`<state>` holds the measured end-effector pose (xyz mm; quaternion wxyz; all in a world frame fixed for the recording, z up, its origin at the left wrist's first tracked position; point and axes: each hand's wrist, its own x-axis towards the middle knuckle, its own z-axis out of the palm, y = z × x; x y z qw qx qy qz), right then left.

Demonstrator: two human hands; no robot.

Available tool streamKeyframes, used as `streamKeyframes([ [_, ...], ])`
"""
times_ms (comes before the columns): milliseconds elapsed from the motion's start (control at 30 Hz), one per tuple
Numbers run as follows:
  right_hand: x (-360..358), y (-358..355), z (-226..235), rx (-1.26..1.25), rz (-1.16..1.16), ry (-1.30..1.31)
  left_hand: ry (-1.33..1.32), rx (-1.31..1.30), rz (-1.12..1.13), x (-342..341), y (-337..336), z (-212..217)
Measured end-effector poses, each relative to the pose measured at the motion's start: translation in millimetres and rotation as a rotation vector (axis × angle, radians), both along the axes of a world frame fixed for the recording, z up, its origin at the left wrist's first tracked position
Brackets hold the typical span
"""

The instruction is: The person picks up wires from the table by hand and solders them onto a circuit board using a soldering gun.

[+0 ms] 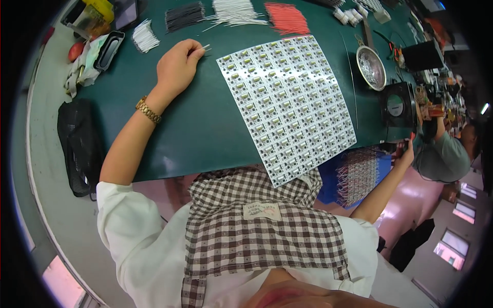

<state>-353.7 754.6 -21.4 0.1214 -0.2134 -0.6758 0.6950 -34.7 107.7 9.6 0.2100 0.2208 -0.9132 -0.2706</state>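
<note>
My left hand (179,64) rests over the green table, thumb and forefinger pinched on a short white wire (206,47). To its right lies a white panel of small circuit boards (290,102), its near corner hanging over the table edge. At the far right my right hand (405,153) is closed at the table's edge, beside a black fan (398,106). Something dark and a bit of red show at its fingers, too small to make out. Beyond the panel lie bundles of black wires (185,17), white wires (237,12) and red wires (286,18).
A bundle of short white wires (145,36) lies at the far left. A metal strainer (371,68) stands right of the panel. Below the table edge, a blue tray (328,185) holds wired boards. A black bag (79,146) sits left. Another person (444,154) works at the right.
</note>
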Motion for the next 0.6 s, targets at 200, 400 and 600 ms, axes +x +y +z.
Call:
streamKeyframes([
  [200,156.6,-75.4,-1.0,0.226,-0.127,0.712,0.047,0.125,-0.049,7.0,9.2,2.3],
  [400,233.7,-147.2,29.5,-0.027,0.386,0.663,0.023,-0.010,-0.146,6.7,10.2,3.4],
  [600,283.0,-251.6,81.3,-0.417,0.676,0.426,0.056,-0.068,-0.132,1.4,13.1,0.3],
])
